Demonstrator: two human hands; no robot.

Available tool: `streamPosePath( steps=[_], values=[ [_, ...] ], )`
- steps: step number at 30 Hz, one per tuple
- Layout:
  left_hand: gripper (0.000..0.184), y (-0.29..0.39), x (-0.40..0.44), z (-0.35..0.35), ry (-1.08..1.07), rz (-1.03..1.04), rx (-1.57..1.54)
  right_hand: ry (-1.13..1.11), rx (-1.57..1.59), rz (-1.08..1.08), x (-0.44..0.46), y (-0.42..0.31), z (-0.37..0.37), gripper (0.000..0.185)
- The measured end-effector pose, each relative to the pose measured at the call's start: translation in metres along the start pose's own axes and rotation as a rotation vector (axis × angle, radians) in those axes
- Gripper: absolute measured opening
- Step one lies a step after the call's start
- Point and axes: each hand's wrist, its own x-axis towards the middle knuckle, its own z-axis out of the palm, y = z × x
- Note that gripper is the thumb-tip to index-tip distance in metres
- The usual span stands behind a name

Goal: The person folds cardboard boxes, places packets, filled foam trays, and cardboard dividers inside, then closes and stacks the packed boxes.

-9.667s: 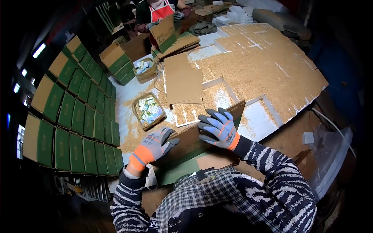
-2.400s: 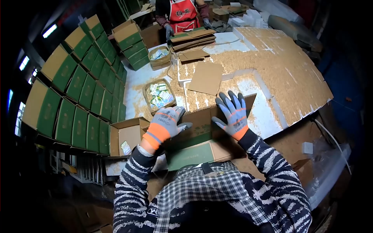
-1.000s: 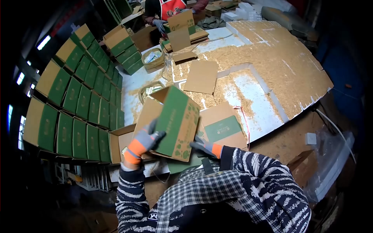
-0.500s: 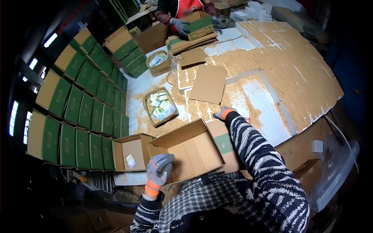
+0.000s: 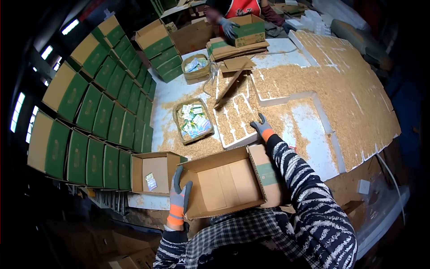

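An open cardboard box [image 5: 224, 181] lies in front of me, its inside bare. My left hand [image 5: 180, 193], in a grey and orange glove, grips its left wall, with the thumb on the inner side. My right hand [image 5: 261, 127], gloved alike, has its fingers apart and holds nothing. It hovers by the front right corner of a white foam mould [image 5: 233, 119] packed with sawdust. Beyond it a brown cardboard sheet [image 5: 230, 87] stands tilted, almost edge-on, apart from my hand. Under my right forearm is another box [image 5: 267, 174] with a green band.
Left of my box, a smaller open box [image 5: 156, 175] holds one printed packet [image 5: 151, 181]. A basket [image 5: 180, 132] of packets stands ahead, another basket [image 5: 197, 76] behind. Green boxes [image 5: 96, 112] are stacked at left. Across the table, a person's gloved hand [image 5: 229, 29] touches a box [image 5: 249, 33].
The cardboard sheet has gone from lying flat to tilted on edge. My right hand's fingers have spread. My left hand has moved onto the box's left wall. The view has shifted slightly.
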Motion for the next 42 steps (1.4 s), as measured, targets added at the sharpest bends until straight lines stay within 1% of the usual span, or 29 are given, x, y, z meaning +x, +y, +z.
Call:
streamPosePath(
  steps=[1, 2, 3, 5, 6, 7, 9, 15, 17, 19, 22, 24, 25, 26, 27, 28, 29, 30, 31, 32, 33, 34, 35, 36, 37, 38, 39, 41, 42],
  values=[
    [0.063, -0.001, 0.001, 0.000, 0.007, 0.001, -0.002, 0.142, 0.205, -0.022, 0.011, 0.013, 0.011, 0.086],
    [0.062, -0.002, 0.000, 0.000, 0.003, -0.001, -0.029, 0.167, 0.350, 0.048, 0.010, 0.008, 0.012, 0.089],
    [0.062, -0.004, -0.001, -0.001, -0.003, -0.001, -0.054, 0.165, 0.351, 0.046, 0.021, 0.024, 0.014, 0.089],
    [0.062, -0.010, -0.002, -0.002, 0.002, 0.005, -0.059, -0.006, 0.365, 0.022, 0.041, 0.048, 0.011, 0.084],
    [0.062, -0.012, -0.002, -0.002, 0.003, 0.006, -0.062, -0.015, 0.365, 0.038, 0.026, 0.023, -0.007, 0.076],
    [0.062, -0.015, -0.003, -0.002, 0.005, 0.011, -0.065, -0.003, 0.486, 0.037, 0.022, 0.013, -0.021, 0.063],
    [0.061, -0.021, -0.005, -0.001, -0.009, 0.001, -0.184, 0.004, 0.560, -0.008, 0.007, -0.010, -0.053, 0.056],
    [0.065, -0.028, 0.008, 0.008, -0.050, 0.077, -0.289, 0.058, 0.570, -0.080, -0.076, -0.094, -0.198, 0.055],
    [0.067, -0.020, 0.021, 0.019, -0.082, 0.044, -0.368, -0.049, 0.515, -0.132, -0.109, -0.127, -0.237, 0.057],
    [0.068, -0.025, 0.041, 0.035, -0.136, 0.011, -0.424, -0.291, 0.575, -0.184, -0.143, -0.167, -0.259, 0.060],
    [0.055, -0.002, 0.061, 0.054, -0.134, 0.034, -0.410, -0.443, 0.441, -0.145, -0.183, -0.212, -0.264, 0.060],
    [0.052, -0.011, 0.078, 0.072, -0.117, 0.074, -0.435, -0.495, 0.340, -0.177, -0.191, -0.221, -0.252, 0.057],
    [0.050, -0.018, 0.086, 0.081, -0.102, 0.082, -0.598, -0.555, 0.244, -0.204, -0.197, -0.232, -0.244, 0.055],
    [0.048, -0.026, 0.092, 0.088, -0.087, 0.090, -0.759, -0.639, 0.200, -0.158, -0.202, -0.241, -0.229, 0.051],
    [0.048, -0.022, 0.091, 0.086, -0.086, 0.102, -0.762, -0.712, 0.113, -0.229, -0.196, -0.241, -0.217, 0.051],
    [0.051, -0.018, 0.088, 0.082, -0.113, -0.067, -0.831, -0.773, 0.042, -0.198, -0.194, -0.244, -0.205, 0.044],
    [0.054, -0.022, 0.084, 0.081, -0.148, -0.073, -0.862, -0.889, -0.037, -0.308, -0.175, -0.230, -0.198, 0.031],
    [0.057, -0.029, 0.081, 0.080, -0.199, -0.042, -0.865, -0.921, -0.263, -0.526, -0.154, -0.211, -0.189, 0.024],
    [0.061, -0.035, 0.080, 0.076, -0.253, -0.004, -0.861, -1.005, -0.153, -0.477, -0.139, -0.196, -0.170, 0.022],
    [0.065, -0.033, 0.076, 0.069, -0.270, 0.067, -0.754, -1.050, -0.334, -0.979, -0.133, -0.196, -0.157, 0.022],
    [0.070, -0.014, 0.065, 0.057, -0.242, 0.156, -0.565, -1.046, -0.343, -0.941, -0.132, -0.191, -0.141, 0.029],
    [0.073, -0.025, 0.068, 0.051, -0.230, 0.188, -0.366, -1.004, -0.372, -0.593, -0.149, -0.205, -0.118, 0.036],
    [0.073, -0.028, 0.066, 0.044, -0.225, 0.190, -0.365, -0.945, -0.393, -0.248, -0.166, -0.219, -0.098, 0.045],
    [0.072, -0.029, 0.063, 0.037, -0.253, 0.121, -0.368, -0.904, -0.515, -0.201, -0.167, -0.217, -0.087, 0.051],
    [0.072, -0.029, 0.062, 0.033, -0.279, 0.053, -0.371, -0.861, -0.643, -0.186, -0.166, -0.216, -0.081, 0.054],
    [0.072, -0.029, 0.060, 0.035, -0.262, 0.062, -0.358, -0.821, -0.771, -0.167, -0.164, -0.216, -0.074, 0.058],
    [0.074, -0.029, 0.058, 0.036, -0.244, 0.070, -0.345, -0.803, -0.740, -0.175, -0.164, -0.209, -0.070, 0.048],
    [0.074, -0.017, 0.051, 0.040, -0.211, -0.022, -0.356, -0.783, -0.956, -0.543, -0.137, -0.172, -0.063, 0.046],
    [0.074, -0.025, 0.053, 0.046, -0.206, 0.009, -0.322, -0.783, -1.161, -0.659, -0.132, -0.165, -0.055, 0.043]
  ],
)
